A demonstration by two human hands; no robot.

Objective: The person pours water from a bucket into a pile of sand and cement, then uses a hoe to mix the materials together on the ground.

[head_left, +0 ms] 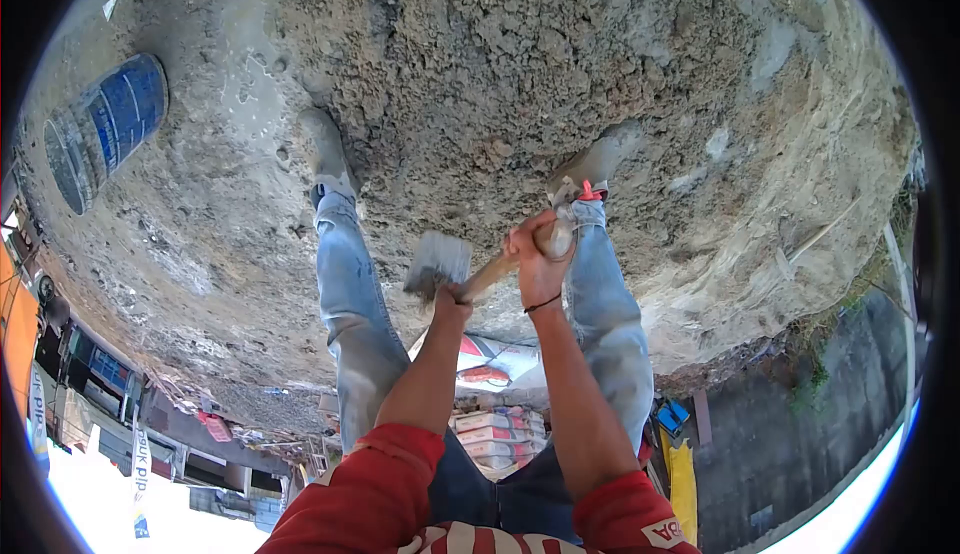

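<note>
I'm gripping the hoe handle (500, 269) with both hands: right hand (538, 254) closed near its end, left hand (452, 292) closed just behind the blade (437, 264), which is hanging between my legs over the sand-cement pile (520, 74).

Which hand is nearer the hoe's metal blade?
Left. The left hand grips the wooden handle right beside the blade; the right hand holds the handle's far end.

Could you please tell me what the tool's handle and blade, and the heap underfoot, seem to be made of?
Handle: probably bare wood, pale tan and matte, gripped by both hands. Blade: likely metal, flat and grey, its surface dulled by a dusty coating. Heap: seemingly a sand or cement mix, grey-brown, grainy and clumped.
</note>
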